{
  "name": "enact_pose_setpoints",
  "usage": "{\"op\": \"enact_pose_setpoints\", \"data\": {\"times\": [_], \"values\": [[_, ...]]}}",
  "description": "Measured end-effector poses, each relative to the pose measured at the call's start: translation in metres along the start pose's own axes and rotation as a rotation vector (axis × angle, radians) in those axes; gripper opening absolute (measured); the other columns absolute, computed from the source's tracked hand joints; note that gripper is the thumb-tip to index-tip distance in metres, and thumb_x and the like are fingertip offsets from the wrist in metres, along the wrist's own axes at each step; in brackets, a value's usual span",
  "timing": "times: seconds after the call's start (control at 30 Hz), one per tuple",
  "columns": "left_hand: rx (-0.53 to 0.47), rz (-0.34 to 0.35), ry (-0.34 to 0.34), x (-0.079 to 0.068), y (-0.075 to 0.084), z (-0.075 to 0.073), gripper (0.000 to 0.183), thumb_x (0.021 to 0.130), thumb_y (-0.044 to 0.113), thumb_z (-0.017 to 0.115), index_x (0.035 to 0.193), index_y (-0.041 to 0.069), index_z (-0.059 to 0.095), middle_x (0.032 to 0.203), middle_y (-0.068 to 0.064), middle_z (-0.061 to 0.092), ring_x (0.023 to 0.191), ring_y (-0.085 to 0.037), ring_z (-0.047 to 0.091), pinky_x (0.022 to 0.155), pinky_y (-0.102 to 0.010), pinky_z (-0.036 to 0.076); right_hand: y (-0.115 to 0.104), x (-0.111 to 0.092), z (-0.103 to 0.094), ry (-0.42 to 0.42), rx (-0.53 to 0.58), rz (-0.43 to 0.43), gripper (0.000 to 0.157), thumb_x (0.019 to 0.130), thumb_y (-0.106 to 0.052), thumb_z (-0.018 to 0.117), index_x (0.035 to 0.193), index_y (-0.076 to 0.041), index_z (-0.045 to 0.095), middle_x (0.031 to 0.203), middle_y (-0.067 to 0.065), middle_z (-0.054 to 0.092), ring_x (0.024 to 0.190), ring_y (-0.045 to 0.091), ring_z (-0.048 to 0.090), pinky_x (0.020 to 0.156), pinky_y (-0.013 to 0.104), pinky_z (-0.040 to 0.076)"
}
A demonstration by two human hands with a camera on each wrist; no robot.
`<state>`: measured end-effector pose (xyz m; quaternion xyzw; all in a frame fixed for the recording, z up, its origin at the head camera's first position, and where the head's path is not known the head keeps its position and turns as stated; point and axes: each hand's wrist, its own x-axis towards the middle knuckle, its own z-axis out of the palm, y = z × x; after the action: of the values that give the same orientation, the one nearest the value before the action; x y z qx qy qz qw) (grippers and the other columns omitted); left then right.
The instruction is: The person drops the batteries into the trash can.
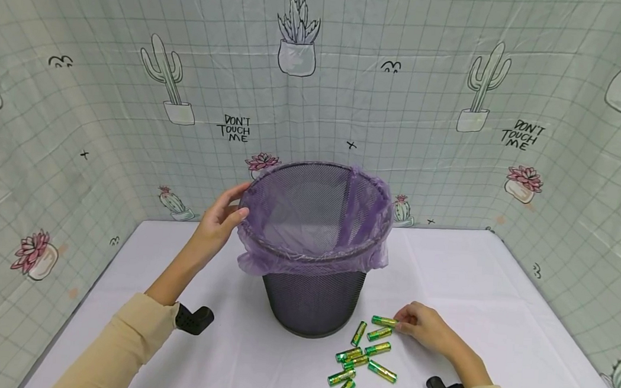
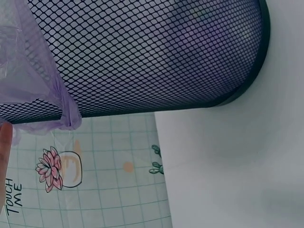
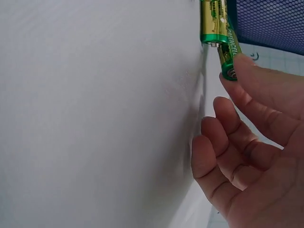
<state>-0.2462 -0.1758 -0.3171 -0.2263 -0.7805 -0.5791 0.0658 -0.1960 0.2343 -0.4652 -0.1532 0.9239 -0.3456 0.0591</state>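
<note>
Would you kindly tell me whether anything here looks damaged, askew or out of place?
Nothing looks plainly damaged. The loose batteries look untidy, lying at mixed angles beside the bin, and the purple bag looks crumpled, its overhang bunching unevenly outside the rim.

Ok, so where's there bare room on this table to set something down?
Two patches of the white table are bare: right of the bin, beyond the right hand; and left of the bin, up to the left forearm. It's crowded at the bin's front right, where green batteries lie.
</note>
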Motion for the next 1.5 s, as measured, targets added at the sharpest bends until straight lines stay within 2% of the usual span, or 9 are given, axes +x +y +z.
{"op": "enact_pose_setpoints", "data": {"times": [0.2, 0.6, 0.87, 1.1, 1.3, 1.5], "values": [[-0.001, 0.004, 0.004, 0.0, 0.0, 0.0, 0.052, 0.096, 0.011, 0.042, 0.146, 0.007, 0.027, 0.145, -0.016, 0.031, 0.121, -0.031, 0.042, 0.089, -0.014, 0.037, -0.007, -0.002, -0.007, 0.047, 0.003, 0.003, 0.013, 0.084, -0.013, 0.065, 0.09, -0.002, 0.065, 0.079, -0.001, 0.056, 0.07, 0.002, 0.046, 0.061, 0.021, 0.041], [-0.001, -0.004, 0.006, 0.0, 0.0, 0.001, 0.053, 0.096, 0.012, 0.042, 0.146, 0.008, 0.027, 0.146, -0.015, 0.029, 0.121, -0.029, 0.041, 0.09, -0.017, 0.036, -0.029, -0.005, -0.028, 0.216, -0.037, -0.137, 0.005, 0.085, -0.013, 0.064, 0.084, -0.008, 0.066, 0.076, -0.007, 0.053, 0.07, -0.003, 0.045, 0.058, 0.02, 0.04], [-0.013, -0.003, 0.004, 0.001, -0.001, 0.001, 0.053, 0.096, 0.012, 0.042, 0.146, 0.008, 0.026, 0.146, -0.014, 0.029, 0.122, -0.03, 0.041, 0.09, -0.016, 0.036, -0.044, -0.009, -0.042, 0.303, -0.057, -0.24, 0.008, 0.085, -0.015, 0.066, 0.083, -0.007, 0.066, 0.079, -0.011, 0.056, 0.073, -0.004, 0.048, 0.061, 0.021, 0.043], [-0.015, -0.002, 0.004, 0.0, -0.001, 0.001, 0.053, 0.096, 0.011, 0.042, 0.146, 0.008, 0.027, 0.145, -0.015, 0.029, 0.123, -0.032, 0.041, 0.089, -0.015, 0.036, -0.06, -0.012, -0.056, 0.336, -0.039, -0.286, 0.002, 0.084, -0.011, 0.066, 0.086, -0.01, 0.066, 0.081, -0.01, 0.057, 0.075, -0.002, 0.049, 0.063, 0.019, 0.044], [-0.01, 0.001, 0.006, 0.0, -0.001, 0.001, 0.053, 0.096, 0.011, 0.042, 0.146, 0.008, 0.027, 0.145, -0.015, 0.03, 0.123, -0.033, 0.041, 0.089, -0.015, 0.036, -0.075, -0.014, -0.073, 0.364, -0.032, -0.334, 0.008, 0.084, -0.006, 0.065, 0.086, -0.013, 0.066, 0.083, -0.01, 0.057, 0.075, 0.0, 0.05, 0.066, 0.016, 0.043], [-0.002, 0.0, 0.006, 0.001, -0.001, 0.001, 0.053, 0.096, 0.011, 0.042, 0.146, 0.008, 0.027, 0.145, -0.016, 0.029, 0.123, -0.033, 0.041, 0.09, -0.015, 0.036, -0.094, -0.016, -0.09, 0.388, 0.007, -0.407, 0.009, 0.084, -0.004, 0.064, 0.088, -0.013, 0.065, 0.085, -0.003, 0.059, 0.076, 0.001, 0.051, 0.07, 0.014, 0.042]]}}
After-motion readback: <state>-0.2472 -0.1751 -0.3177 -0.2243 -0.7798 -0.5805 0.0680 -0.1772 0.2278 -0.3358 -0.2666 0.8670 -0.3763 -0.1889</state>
